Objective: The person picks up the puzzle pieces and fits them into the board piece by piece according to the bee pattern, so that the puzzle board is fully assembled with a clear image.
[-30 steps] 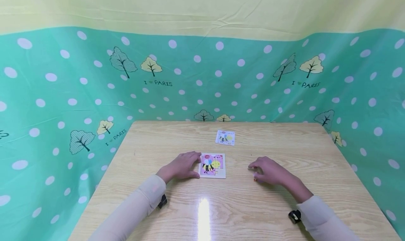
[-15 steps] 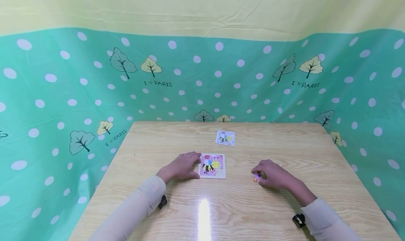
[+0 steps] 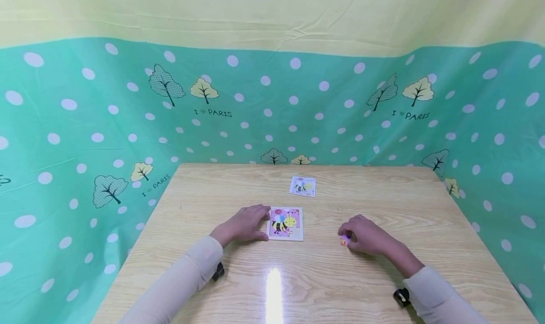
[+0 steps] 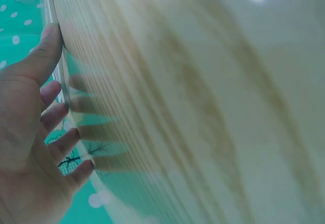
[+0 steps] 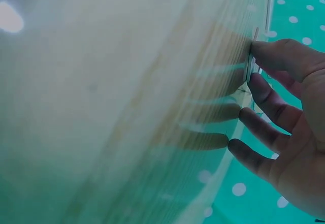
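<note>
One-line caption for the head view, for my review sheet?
Left hand rests beside a bee puzzle on the table; right hand touches a small piece.

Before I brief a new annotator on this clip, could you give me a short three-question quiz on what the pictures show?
1. True or false: the left hand rests at the left edge of the bee puzzle.
2. What is at the right hand's fingertips? A) a pen B) a small puzzle piece C) a cup
3. Fill in: the small card lies ___ the bee puzzle on the table, as the head camera sees it.

Key: 1 true. 2 B. 3 beyond.
</note>
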Demonstrator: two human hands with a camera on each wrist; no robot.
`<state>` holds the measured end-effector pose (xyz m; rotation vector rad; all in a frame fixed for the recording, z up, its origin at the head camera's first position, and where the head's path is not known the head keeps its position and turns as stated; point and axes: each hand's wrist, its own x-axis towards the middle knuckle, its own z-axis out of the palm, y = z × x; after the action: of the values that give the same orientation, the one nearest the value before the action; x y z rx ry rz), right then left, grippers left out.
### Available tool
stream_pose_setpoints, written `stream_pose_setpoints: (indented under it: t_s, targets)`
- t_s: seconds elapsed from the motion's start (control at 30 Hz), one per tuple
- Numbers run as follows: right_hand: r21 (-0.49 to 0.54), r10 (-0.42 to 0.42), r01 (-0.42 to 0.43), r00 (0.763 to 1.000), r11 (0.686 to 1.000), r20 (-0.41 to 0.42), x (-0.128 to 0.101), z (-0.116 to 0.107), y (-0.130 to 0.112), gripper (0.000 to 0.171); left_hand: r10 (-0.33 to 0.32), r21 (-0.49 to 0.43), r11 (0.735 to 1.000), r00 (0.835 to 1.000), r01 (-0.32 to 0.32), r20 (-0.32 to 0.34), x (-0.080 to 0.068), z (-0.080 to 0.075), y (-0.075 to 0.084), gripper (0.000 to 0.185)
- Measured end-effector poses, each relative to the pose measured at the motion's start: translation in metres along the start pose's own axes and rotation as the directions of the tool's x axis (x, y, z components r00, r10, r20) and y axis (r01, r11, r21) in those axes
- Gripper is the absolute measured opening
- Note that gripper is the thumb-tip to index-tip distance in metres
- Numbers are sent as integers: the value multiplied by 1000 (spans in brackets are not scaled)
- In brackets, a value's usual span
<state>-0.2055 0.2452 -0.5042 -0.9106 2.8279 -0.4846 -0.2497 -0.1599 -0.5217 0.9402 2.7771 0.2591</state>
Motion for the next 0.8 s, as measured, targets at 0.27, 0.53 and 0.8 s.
stream_pose_setpoints:
  t_s: [0.27,0.53,0.8]
  targets:
    - [-10,29,-29,1000,1000,0,6,-4,-6,18,-1,2,1000,1000,1,0,0,0,0,66]
    - [3,57,-57,998,998,-15,24,0,-14,19,1,9,1000,1000,-1,-1,0,0,0,65]
    - [61,99,-98,995,993,-22,47,1,-30,27,0,-7,1000,1000,-1,-3,0,0,2,64]
